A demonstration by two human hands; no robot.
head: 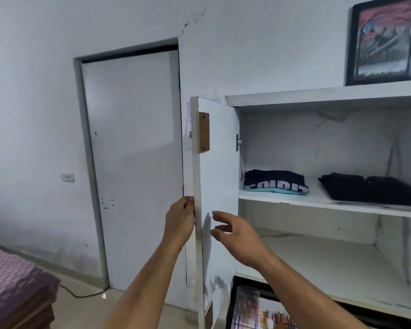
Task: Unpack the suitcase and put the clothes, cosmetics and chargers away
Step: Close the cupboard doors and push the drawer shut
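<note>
From the head camera, the person stands at a white cupboard point(330, 100) set in the wall. Its door point(217, 186) is swung open toward the camera, so we see the door almost edge on.

The left hand point(179, 219) holds the near edge of the door. Its fingers curl round that edge, about halfway down. The right hand point(235, 233) floats just beside the inner face of the door. Its fingers are spread apart and a little bent, and it holds nothing. I cannot tell if it touches the door.

Some of the job looks done. On the middle shelf point(318, 203) lie two piles of folded clothes. On the left is a dark shirt with white letters point(274, 182), on top of something light blue. To the right, well apart from it, is a black folded pile point(370, 189). The shelf under them has nothing on it that I can see.

The suitcase is not in the picture, and I see no cosmetics or chargers. So I think more is left to put away, but I cannot tell how much.

The door is tall and thin. Its long side goes up and down. Its free edge points toward the person. The shirt with letters lies flat, long side going left to right, with its fold facing out to the room.
</note>
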